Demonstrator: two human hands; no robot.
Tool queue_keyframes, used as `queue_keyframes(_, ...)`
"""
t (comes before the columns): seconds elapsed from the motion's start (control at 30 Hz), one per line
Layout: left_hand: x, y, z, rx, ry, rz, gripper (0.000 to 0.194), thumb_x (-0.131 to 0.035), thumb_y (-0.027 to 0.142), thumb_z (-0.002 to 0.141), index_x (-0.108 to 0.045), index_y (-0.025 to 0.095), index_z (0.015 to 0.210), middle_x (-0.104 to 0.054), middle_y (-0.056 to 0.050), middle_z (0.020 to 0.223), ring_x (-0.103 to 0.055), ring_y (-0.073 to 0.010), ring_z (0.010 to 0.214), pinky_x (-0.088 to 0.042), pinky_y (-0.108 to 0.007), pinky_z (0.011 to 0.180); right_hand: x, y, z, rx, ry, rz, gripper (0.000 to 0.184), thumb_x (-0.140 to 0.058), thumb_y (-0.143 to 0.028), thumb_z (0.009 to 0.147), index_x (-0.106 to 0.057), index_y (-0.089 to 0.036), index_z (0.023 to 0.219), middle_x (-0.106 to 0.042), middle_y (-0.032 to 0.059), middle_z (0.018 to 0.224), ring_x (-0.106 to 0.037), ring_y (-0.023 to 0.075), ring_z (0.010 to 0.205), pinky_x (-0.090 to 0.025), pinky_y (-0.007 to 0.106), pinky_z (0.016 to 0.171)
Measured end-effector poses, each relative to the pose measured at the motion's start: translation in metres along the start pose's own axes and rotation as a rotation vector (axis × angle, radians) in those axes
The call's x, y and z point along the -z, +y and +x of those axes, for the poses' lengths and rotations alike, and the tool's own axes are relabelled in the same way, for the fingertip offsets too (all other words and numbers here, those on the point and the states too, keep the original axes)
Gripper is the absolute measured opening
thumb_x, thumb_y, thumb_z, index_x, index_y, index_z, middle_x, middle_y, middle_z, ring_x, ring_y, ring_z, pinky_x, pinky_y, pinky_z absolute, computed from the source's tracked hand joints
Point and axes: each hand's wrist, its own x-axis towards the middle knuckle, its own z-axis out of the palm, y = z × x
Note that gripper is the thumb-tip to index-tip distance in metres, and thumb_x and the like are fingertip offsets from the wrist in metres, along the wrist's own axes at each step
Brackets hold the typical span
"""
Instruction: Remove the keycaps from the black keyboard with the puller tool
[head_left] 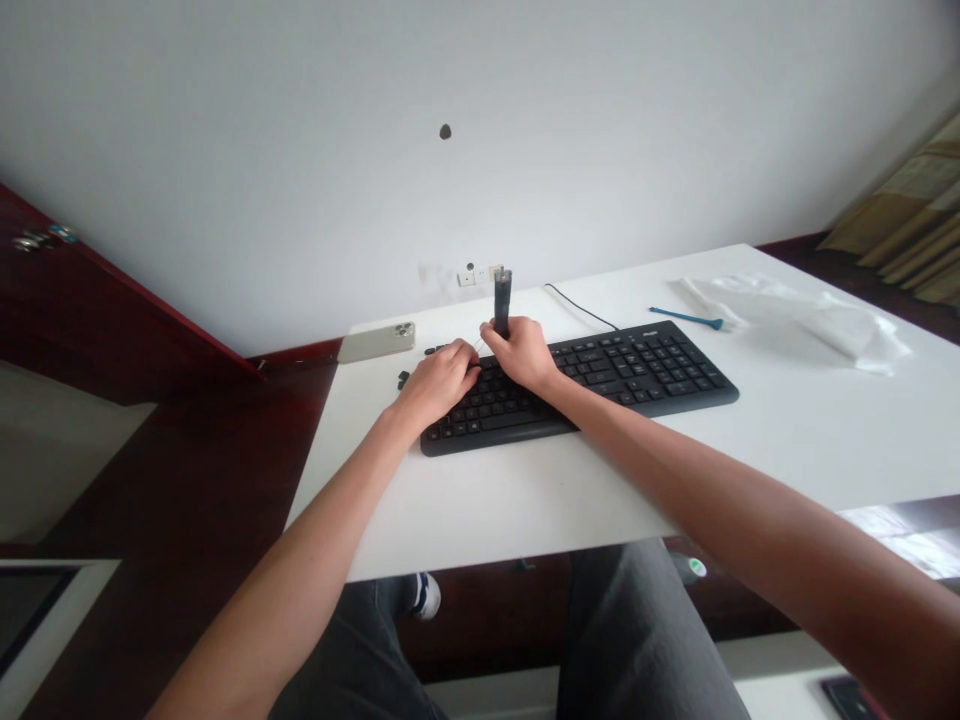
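Note:
A black keyboard (600,372) lies at a slant on the white table. My right hand (521,350) is closed around the black handle of a keycap puller (502,300), which stands upright over the keyboard's left half. A thin wire shows at its lower end, between my hands. My left hand (444,376) rests at the upper left keys with its fingers curled together; whatever they pinch, if anything, is hidden. Several loose black keycaps (403,380) lie just beyond the keyboard's left end, partly behind my left hand.
Toward the back left corner of the white table (480,510) lies a phone (379,343). A blue brush-like tool (686,318) and a crumpled clear plastic bag (817,320) are on the right. The keyboard's cable (581,308) runs toward the wall.

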Motion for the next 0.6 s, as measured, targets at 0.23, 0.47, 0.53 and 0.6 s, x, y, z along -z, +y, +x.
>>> queue_keyframes(0.23, -0.0013, -0.0022, 0.0006, -0.008, 0.015, -0.051, 0.008, -0.055, 0.020, 0.099, -0.060, 0.019, 0.105, -0.066, -0.008, 0.106, -0.066, -0.0238, 0.097, -0.054, -0.038, 0.089, -0.0002, 0.0005, 0.0005, 0.012, -0.004, 0.001, 0.037, -0.054, -0.042, 0.087, -0.044, -0.020, 0.060, -0.041, -0.0022, 0.057, -0.040, 0.0124, 0.060, -0.032, 0.028, 0.060)
queue_keyframes(0.47, -0.0005, -0.0024, 0.0009, -0.025, -0.002, -0.040, 0.009, -0.055, 0.021, 0.099, -0.061, 0.018, 0.105, -0.066, -0.009, 0.107, -0.067, -0.0241, 0.096, -0.054, -0.038, 0.088, 0.0006, 0.0005, -0.0004, -0.002, -0.005, -0.004, 0.037, -0.054, -0.042, 0.087, -0.043, -0.021, 0.060, -0.039, -0.0025, 0.056, -0.039, 0.0122, 0.059, -0.031, 0.028, 0.059)
queue_keyframes(0.53, -0.0004, -0.0023, 0.0009, -0.024, 0.000, -0.052, 0.009, -0.055, 0.020, 0.098, -0.062, 0.018, 0.105, -0.066, -0.008, 0.107, -0.067, -0.0236, 0.096, -0.054, -0.038, 0.088, 0.0007, 0.0001, -0.0008, -0.006, -0.011, 0.001, 0.037, -0.055, -0.042, 0.087, -0.043, -0.020, 0.060, -0.040, -0.0025, 0.056, -0.039, 0.0123, 0.059, -0.031, 0.028, 0.059)
queue_keyframes(0.6, 0.0001, -0.0035, 0.0012, -0.018, 0.017, -0.101, 0.009, -0.056, 0.020, 0.098, -0.063, 0.019, 0.104, -0.067, -0.007, 0.106, -0.067, -0.0231, 0.097, -0.054, -0.038, 0.089, 0.0007, -0.0004, -0.0008, -0.003, -0.015, 0.012, 0.037, -0.054, -0.043, 0.087, -0.043, -0.020, 0.060, -0.041, -0.0024, 0.057, -0.040, 0.0124, 0.059, -0.031, 0.028, 0.059)
